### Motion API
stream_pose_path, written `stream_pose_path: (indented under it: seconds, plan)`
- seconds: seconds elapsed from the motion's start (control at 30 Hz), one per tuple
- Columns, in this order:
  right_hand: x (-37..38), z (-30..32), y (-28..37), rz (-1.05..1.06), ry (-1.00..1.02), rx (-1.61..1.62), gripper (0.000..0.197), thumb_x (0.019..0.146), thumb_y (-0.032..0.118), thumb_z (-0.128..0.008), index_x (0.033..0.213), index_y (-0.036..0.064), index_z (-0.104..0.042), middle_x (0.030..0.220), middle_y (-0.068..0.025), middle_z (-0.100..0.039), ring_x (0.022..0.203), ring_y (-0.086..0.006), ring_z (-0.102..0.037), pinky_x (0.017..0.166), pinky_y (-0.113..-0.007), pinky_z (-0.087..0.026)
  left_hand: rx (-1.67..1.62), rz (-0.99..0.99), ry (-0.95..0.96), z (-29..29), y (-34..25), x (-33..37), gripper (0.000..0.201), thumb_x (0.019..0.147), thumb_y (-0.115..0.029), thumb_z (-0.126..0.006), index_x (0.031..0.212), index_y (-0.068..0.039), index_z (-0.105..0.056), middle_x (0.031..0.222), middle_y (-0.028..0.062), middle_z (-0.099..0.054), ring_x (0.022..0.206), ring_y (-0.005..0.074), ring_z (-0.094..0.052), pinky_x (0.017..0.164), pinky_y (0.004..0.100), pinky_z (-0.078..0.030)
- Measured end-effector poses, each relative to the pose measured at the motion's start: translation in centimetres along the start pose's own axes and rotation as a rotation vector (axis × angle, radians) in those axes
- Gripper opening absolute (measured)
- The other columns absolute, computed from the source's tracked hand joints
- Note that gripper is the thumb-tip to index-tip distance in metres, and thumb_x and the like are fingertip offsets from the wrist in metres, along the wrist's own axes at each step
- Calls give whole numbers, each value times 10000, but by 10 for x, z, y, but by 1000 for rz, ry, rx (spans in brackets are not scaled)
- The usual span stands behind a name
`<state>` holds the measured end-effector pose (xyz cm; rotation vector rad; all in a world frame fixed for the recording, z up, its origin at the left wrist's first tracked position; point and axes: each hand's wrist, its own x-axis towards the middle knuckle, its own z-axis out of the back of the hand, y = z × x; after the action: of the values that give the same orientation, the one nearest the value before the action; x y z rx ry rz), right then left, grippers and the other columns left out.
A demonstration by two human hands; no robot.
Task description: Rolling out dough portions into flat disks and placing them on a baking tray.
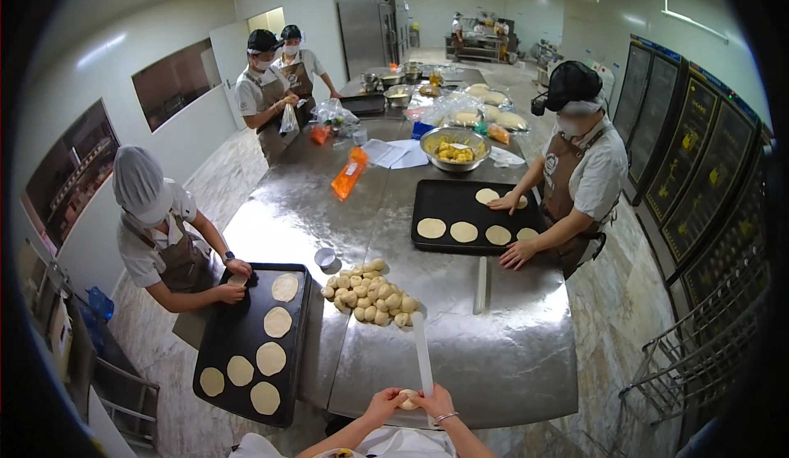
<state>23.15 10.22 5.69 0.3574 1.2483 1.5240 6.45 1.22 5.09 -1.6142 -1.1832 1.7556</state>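
Observation:
Close to the table's near edge, a small flattened piece of dough [408,399] is held between my two hands. My left hand [385,405] grips its left side with the fingers closed. From the other side my right hand [440,402], with a bracelet at the wrist, pinches it. A long white rolling pin [422,351] lies on the table, pointing away from me; its near part passes beneath my right hand. Whether that hand also grips the pin is hidden. Beyond the pin's far end sits a heap of dough balls [370,293].
At left a co-worker handles dough over a black tray [238,326] of flat rounds. Another presses rounds on a second black tray [425,199] at right. A second rolling pin [481,285], a metal cup [325,258] and a bowl of yellow filling [454,163] stand on the steel table [526,351].

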Motion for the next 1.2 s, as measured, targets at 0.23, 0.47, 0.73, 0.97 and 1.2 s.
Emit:
stream_pose_path:
  seconds: [0.23, 0.47, 0.73, 0.97, 1.2]
  plan:
    - [-9, -14, 6, -27, -96, 126, 455, 716, 378, -870, 944, 27, -691, 851, -160, -727, 823, -323, -730, 761, -426, -569, -572, 281, 51, 8, 0, -8, 696, 1052, -603, -421, 1387, -5, -539, 1241, 117, -663, 1107, 244, -674, 947, 402, -569]
    - [-6, -33, -1, -6, -1, 182, 457, 758, 389, -854, 942, 9, -680, 832, -141, -716, 756, -256, -731, 678, -402, -577, 40, 58, -394, -20, 6, 13, 623, 1032, -557, -535, 975, 37, -716, 860, 78, -711, 764, 224, -679, 710, 363, -551]
    - [-16, -21, 14, -24, 35, 242, 511, 766, 357, -892, 950, -33, -617, 766, -106, -674, 603, -164, -680, 530, -331, -562, 415, -270, -539, -22, -20, -8, 476, 978, -449, -669, 862, 10, -715, 702, 151, -654, 637, 208, -607, 610, 411, -481]
    - [-20, -17, 24, -25, 25, 249, 533, 747, 390, -884, 971, -14, -618, 821, -121, -681, 642, -190, -691, 564, -348, -565, 258, -168, -489, -19, 16, 8, 527, 1015, -471, -620, 834, 16, -710, 728, 117, -700, 648, 221, -622, 636, 392, -495]
    - [-14, -22, -2, 7, -181, 17, 518, 737, 380, -841, 1036, 22, -616, 945, -186, -717, 915, -387, -714, 828, -485, -552, -532, 331, -185, -7, 23, 5, 600, 1052, -593, -455, 1259, -57, -630, 1130, 81, -702, 955, 199, -692, 827, 369, -579]
